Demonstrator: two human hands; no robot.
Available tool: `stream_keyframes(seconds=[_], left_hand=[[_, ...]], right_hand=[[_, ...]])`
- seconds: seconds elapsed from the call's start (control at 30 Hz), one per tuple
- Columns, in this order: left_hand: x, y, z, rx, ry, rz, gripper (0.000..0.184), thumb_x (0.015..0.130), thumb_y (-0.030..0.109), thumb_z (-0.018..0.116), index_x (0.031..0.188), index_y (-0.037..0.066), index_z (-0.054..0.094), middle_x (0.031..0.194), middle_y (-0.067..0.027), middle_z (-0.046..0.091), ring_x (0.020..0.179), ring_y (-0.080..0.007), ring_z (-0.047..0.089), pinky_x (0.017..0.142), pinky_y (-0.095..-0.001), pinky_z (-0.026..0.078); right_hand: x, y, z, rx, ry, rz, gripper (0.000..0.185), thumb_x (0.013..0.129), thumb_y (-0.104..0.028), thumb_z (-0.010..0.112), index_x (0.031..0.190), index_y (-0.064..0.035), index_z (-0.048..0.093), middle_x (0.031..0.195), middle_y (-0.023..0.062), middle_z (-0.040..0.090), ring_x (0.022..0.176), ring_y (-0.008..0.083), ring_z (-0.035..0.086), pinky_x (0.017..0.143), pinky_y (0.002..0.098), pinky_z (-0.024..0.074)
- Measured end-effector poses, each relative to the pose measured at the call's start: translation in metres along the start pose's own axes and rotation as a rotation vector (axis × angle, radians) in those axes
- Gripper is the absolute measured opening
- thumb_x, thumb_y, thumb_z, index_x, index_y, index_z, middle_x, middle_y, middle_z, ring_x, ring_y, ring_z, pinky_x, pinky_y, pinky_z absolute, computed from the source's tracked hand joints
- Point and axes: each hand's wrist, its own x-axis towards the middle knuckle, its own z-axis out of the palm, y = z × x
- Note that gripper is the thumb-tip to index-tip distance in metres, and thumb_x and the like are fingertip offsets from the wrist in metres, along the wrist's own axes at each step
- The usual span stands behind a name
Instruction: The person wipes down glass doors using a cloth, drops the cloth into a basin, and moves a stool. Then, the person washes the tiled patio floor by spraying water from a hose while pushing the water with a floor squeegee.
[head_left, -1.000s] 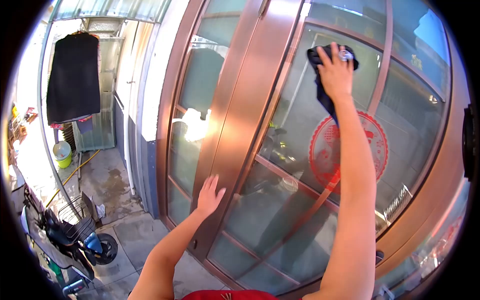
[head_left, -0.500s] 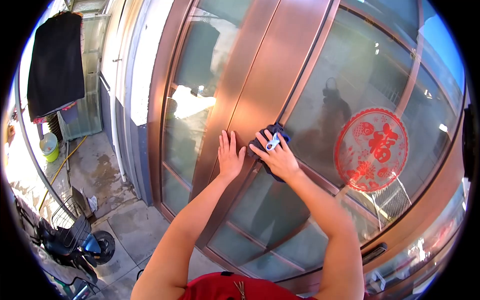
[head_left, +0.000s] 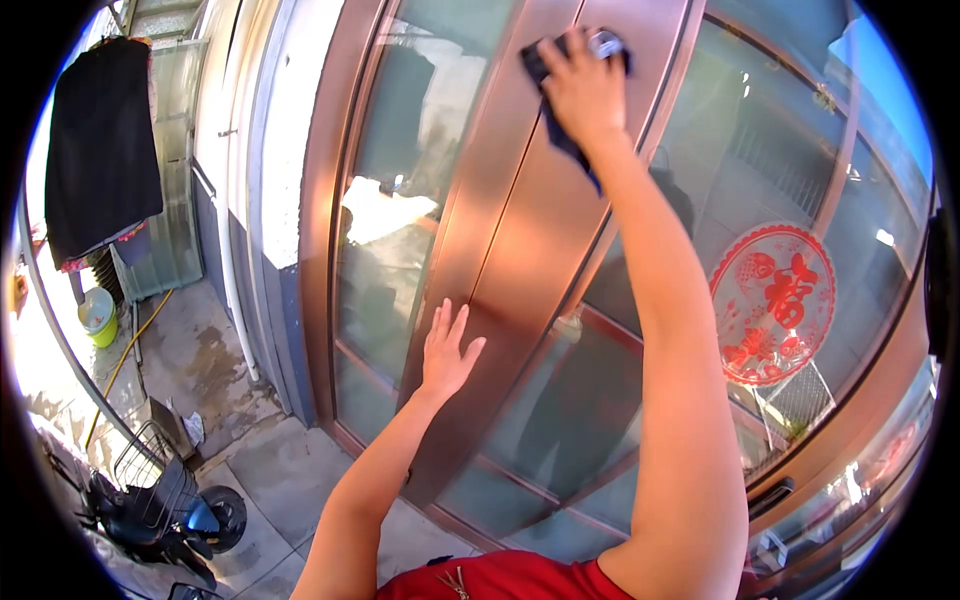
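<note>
Door (head_left: 530,240) fills my centre view. Left hand (head_left: 448,352), lower centre, is spread and empty — whether it touches, I can't tell. Right hand (head_left: 590,95), upper centre, grips the cloth (head_left: 561,137) against the door — wiping, I judge; a next stroke would call for flat pressure.

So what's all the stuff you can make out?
Dark cloth: 1, black-navy, upper middle
Doorway: 1, copper-coloured with glass panes, centre to right
Round decal: 1, red, glass at right
Large hanging garment: 1, black, upper left
Wall: 1, white and grey-blue, left of doorway
Pipe: 1, white, along wall
Corrugated panel: 1, pale green, beside garment
Bucket: 1, yellow-green, left
Hose: 1, yellow, ground at left
Bike or scooter: 1, black and blue, lower left
Left hand: 1, bare, centre
Right hand: 1, bare, on dark cloth
Top: 1, red, bottom edge
</note>
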Motion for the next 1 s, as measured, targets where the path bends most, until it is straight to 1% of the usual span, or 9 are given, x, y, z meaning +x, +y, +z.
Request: stream_keyframes(seconds=[0.17,0.4,0.43,0.5,0.7,0.73,0.77,0.93,1.0], left_hand=[[-0.041,-0.048,-0.022,0.062,0.14,-0.097,0.057,0.09,0.031,0.061,0.141,0.01,0.044,0.148,-0.0244,0.032,0.136,-0.0436,0.032,0.109,-0.0455,0.032],[-0.102,-0.09,-0.098,0.182,0.091,-0.262,0.046,0.09,0.028,0.063,0.13,0.008,0.056,0.146,-0.0222,0.039,0.135,-0.0407,0.035,0.109,-0.0444,0.033],[-0.107,-0.1,-0.108,0.21,0.096,-0.283,0.046,0.089,0.029,0.063,0.129,0.008,0.057,0.145,-0.0228,0.04,0.134,-0.0409,0.036,0.109,-0.0445,0.033],[-0.116,-0.125,-0.121,0.255,0.098,-0.321,0.046,0.089,0.03,0.062,0.128,0.006,0.058,0.143,-0.0239,0.042,0.133,-0.0413,0.037,0.108,-0.0447,0.034],[-0.087,-0.156,-0.125,0.268,0.095,-0.339,0.04,0.088,0.029,0.064,0.122,0.008,0.062,0.138,-0.0212,0.048,0.129,-0.0392,0.043,0.107,-0.043,0.036],[-0.077,-0.159,-0.124,0.262,0.081,-0.318,0.04,0.088,0.029,0.064,0.122,0.008,0.062,0.138,-0.021,0.049,0.129,-0.0392,0.043,0.107,-0.0429,0.036],[-0.064,-0.163,-0.124,0.262,0.073,-0.288,0.04,0.088,0.029,0.064,0.122,0.008,0.062,0.138,-0.0208,0.049,0.129,-0.0392,0.043,0.107,-0.0428,0.036],[-0.006,-0.181,-0.112,0.18,0.044,-0.337,0.04,0.091,0.032,0.06,0.122,0.008,0.062,0.139,-0.0192,0.048,0.131,-0.0358,0.043,0.108,-0.0418,0.035],[0.015,-0.192,-0.108,0.158,0.07,-0.32,0.039,0.09,0.031,0.061,0.121,0.008,0.062,0.137,-0.0196,0.049,0.129,-0.0356,0.045,0.107,-0.0416,0.036]], right_hand=[[-0.154,-0.165,-0.001,0.409,-0.205,-0.394,0.034,0.084,-0.021,0.055,0.118,-0.0162,0.056,0.139,0.0111,0.045,0.132,0.0319,0.038,0.105,0.0443,0.0342],[-0.352,-0.292,0.002,0.659,-0.63,-0.752,0.051,0.084,-0.021,0.054,0.135,-0.0192,0.05,0.154,0.0105,0.03,0.142,0.0287,0.026,0.11,0.04,0.0249],[-0.348,-0.297,0.012,0.699,-0.672,-0.731,0.051,0.084,-0.021,0.054,0.135,-0.0202,0.05,0.156,0.0098,0.027,0.144,0.0282,0.023,0.111,0.0393,0.0232],[-0.255,-0.283,-0.001,0.533,-0.777,-0.53,0.045,0.082,-0.013,0.054,0.127,-0.0153,0.055,0.142,0.0164,0.045,0.127,0.0282,0.047,0.099,0.0396,0.0395],[0.002,-0.159,0.08,0.067,-0.069,-0.084,0.034,0.086,-0.024,0.058,0.119,-0.0274,0.056,0.096,0.004,0.067,0.078,0.0202,0.065,0.079,0.0416,0.0459],[0.033,-0.138,0.09,-0.032,-0.031,-0.02,0.04,0.086,-0.03,0.06,0.125,-0.0257,0.053,0.11,0.0062,0.064,0.098,0.0205,0.062,0.087,0.0439,0.0444],[0.062,-0.119,0.09,0.142,-0.114,0.11,0.053,0.09,-0.034,0.057,0.14,-0.0199,0.045,0.151,0.0132,0.031,0.14,0.0312,0.025,0.114,0.0537,0.0175],[0.085,-0.163,0.114,0.126,0.03,0.245,0.058,0.091,-0.035,0.055,0.144,-0.0177,0.04,0.152,0.0146,0.028,0.141,0.0305,0.024,0.112,0.0531,0.0221],[0.072,-0.205,0.118,0.052,0.034,0.092,0.046,0.091,-0.027,0.052,0.136,-0.0243,0.046,0.134,0.0063,0.053,0.123,0.0212,0.049,0.103,0.0466,0.0336]])
